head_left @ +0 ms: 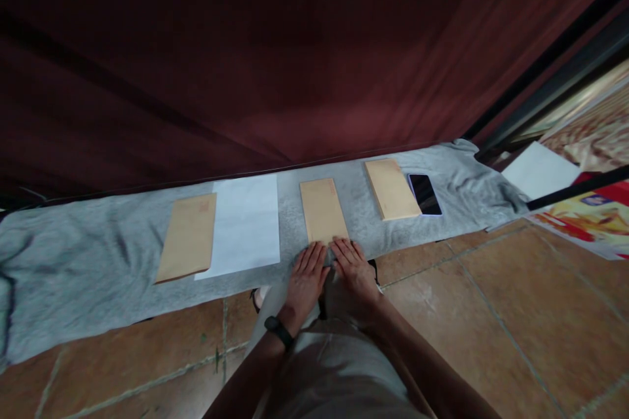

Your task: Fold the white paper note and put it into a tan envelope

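A grey cloth [88, 255] lies spread on a tiled floor. On it lie three brown envelopes: one at the left [188, 236], one in the middle [322, 209], one at the right [390, 188]. A white sheet of paper [246, 222] lies beside the left envelope. My left hand [305, 275] and my right hand [352, 265] rest flat, fingers stretched out, side by side at the near end of the middle envelope. Their fingertips touch its near edge. A dark band sits on my left wrist.
A black phone [424, 194] lies on the cloth next to the right envelope. A dark red curtain [275, 59] hangs behind the cloth. At the right are a white sheet [539, 170], a colourful printed sheet [587, 219] and dark bars. Brown floor tiles [491, 314] surround my knees.
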The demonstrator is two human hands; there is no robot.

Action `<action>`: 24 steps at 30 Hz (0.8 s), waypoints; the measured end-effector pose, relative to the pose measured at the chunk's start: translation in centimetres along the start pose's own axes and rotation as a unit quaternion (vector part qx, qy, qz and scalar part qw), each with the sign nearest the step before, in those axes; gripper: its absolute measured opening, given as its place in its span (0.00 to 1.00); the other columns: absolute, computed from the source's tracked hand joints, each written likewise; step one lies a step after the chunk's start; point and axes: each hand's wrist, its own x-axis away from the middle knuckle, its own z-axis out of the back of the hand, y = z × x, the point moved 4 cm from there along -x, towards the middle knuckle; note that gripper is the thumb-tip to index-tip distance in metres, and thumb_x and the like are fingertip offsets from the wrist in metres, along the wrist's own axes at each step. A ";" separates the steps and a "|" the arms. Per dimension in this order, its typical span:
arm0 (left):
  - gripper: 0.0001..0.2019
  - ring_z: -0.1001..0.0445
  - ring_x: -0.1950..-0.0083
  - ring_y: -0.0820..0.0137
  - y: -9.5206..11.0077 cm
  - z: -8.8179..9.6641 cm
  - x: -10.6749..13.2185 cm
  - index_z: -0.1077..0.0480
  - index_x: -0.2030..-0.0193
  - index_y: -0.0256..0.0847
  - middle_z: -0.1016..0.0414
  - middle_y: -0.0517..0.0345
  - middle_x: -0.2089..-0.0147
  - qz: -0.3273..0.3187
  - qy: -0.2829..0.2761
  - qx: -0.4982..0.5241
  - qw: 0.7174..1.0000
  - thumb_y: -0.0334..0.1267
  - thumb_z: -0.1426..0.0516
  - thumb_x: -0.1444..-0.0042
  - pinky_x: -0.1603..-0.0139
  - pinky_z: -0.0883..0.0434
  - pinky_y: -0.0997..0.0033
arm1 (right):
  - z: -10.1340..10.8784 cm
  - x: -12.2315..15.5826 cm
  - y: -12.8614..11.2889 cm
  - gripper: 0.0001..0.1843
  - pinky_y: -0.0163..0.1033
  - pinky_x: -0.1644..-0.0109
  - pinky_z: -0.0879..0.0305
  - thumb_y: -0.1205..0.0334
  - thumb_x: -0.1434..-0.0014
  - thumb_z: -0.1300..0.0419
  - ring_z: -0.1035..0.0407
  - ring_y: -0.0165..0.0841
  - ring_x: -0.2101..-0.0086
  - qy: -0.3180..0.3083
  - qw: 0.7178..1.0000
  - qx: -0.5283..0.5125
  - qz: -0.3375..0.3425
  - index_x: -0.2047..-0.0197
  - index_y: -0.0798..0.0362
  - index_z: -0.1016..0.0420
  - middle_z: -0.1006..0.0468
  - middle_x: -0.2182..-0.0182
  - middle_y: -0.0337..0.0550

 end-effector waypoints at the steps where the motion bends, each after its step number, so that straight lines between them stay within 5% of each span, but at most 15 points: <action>1: 0.23 0.39 0.27 0.59 -0.1 -0.1 0.3 0.37 0.31 0.38 0.34 0.48 0.29 -0.002 -0.002 -0.015 1.000 0.39 0.51 0.30 0.27 0.40 0.53 | 0.1 0.2 0.1 0.28 0.53 0.26 0.50 0.64 0.28 0.52 0.44 0.39 0.31 -0.001 1.000 0.003 -0.003 0.27 0.54 0.43 0.37 0.30 0.48; 24: 0.30 0.47 0.23 0.58 0.8 -1.9 -0.5 0.44 0.27 0.31 0.42 0.44 0.25 -0.069 -0.026 -0.107 0.991 0.39 0.48 0.34 0.25 0.45 0.55 | 1.4 -0.9 0.7 0.27 0.55 0.27 0.46 0.61 0.27 0.54 0.42 0.39 0.32 -0.004 0.999 -0.052 0.005 0.28 0.54 0.41 0.35 0.32 0.51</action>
